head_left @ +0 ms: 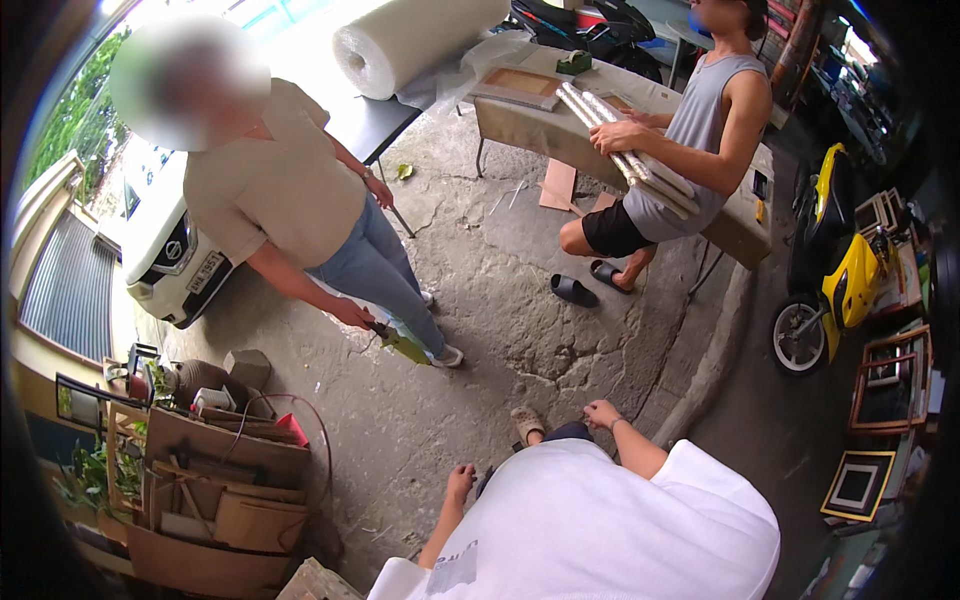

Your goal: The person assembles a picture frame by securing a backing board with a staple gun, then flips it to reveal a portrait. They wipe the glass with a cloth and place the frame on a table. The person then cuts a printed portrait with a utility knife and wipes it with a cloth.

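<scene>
My left hand (461, 482) hangs beside my left thigh with its fingers curled in, and nothing shows in it. On the other side my right hand (602, 414) is held a little forward, fingers loosely closed and nothing visible in them. Neither hand touches anything but perhaps my own clothes. A person at the right grips a bundle of long, pale silvery frame pieces (632, 150) with both hands. Another person, at the left, carries a flat green object (402, 345) low in one hand; its kind is unclear.
Cracked concrete floor (520, 340) lies ahead. A covered table (545, 135) bears frames, with a bubble-wrap roll (400, 45) behind. Wooden boards (230, 480) are stacked at left, near a white car (175, 260). A yellow motorbike (850, 280) and picture frames (858, 485) line the right.
</scene>
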Available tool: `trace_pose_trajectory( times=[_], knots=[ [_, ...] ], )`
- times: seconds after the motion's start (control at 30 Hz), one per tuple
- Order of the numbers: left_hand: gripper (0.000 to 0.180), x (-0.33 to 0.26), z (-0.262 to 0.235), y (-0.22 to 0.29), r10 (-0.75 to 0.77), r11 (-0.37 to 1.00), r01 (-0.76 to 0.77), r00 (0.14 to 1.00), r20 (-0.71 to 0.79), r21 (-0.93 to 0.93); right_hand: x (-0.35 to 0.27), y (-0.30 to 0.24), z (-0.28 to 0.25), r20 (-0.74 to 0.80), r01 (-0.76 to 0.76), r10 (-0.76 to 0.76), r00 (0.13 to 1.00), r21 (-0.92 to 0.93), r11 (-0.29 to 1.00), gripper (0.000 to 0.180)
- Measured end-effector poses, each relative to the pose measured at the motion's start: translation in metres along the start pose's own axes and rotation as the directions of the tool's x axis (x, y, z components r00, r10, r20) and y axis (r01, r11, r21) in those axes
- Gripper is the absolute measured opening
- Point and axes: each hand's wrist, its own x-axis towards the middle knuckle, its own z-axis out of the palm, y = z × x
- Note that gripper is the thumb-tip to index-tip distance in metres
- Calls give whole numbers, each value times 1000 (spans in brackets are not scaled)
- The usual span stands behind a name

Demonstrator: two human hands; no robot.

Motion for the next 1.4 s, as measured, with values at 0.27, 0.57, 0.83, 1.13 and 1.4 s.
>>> trace_pose_trajectory(
  times=[0.27,0.57,0.83,1.13,1.4],
  knots=[
    [37,-27,25,-29,44,995,-42,999,17,-85,-31,65,15,-16,30,-32,999,-99,995,33],
    [37,-104,72,-182,-218,974,221,974,60,-42,-89,94,20,84,211,-195,977,-488,847,45],
    [41,-157,100,-194,-191,982,188,977,-99,-32,-79,98,-7,135,196,-143,981,-626,755,37],
    [40,-113,119,-138,-156,984,142,977,-148,-104,-67,33,-37,136,262,-239,961,-182,948,39],
    [49,-120,160,-40,-44,991,67,981,-191,112,-40,127,-110,135,330,-301,944,-371,868,38]
  ],
)
